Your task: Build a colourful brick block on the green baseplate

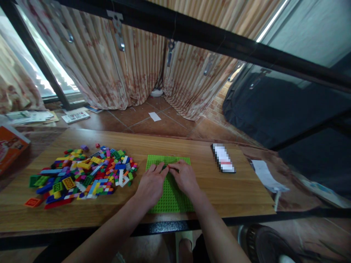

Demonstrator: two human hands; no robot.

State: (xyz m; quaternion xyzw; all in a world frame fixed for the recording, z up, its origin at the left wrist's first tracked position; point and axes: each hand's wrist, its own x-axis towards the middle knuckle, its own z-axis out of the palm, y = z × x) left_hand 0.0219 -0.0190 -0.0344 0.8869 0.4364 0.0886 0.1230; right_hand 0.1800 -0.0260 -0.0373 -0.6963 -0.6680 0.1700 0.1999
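A bright green studded baseplate (175, 204) lies on the wooden table. Over its upper half, my left hand (153, 182) and my right hand (184, 177) meet at the fingertips. The fingers of both are bent and pressed close together, low over the studs. Something small and dark, with a hint of red, shows between the fingertips, but its kind is too small to make out. To the left of the plate spreads a loose heap of toy building bricks (90, 166) in many colours and sizes.
A phone with a blurred screen (223, 159) lies on the table (208, 197) right of the plate. An orange box (11, 148) stands at the left edge. Papers (267, 175) lie at the right end. A black metal bar (192, 33) crosses above, before striped curtains (131, 69).
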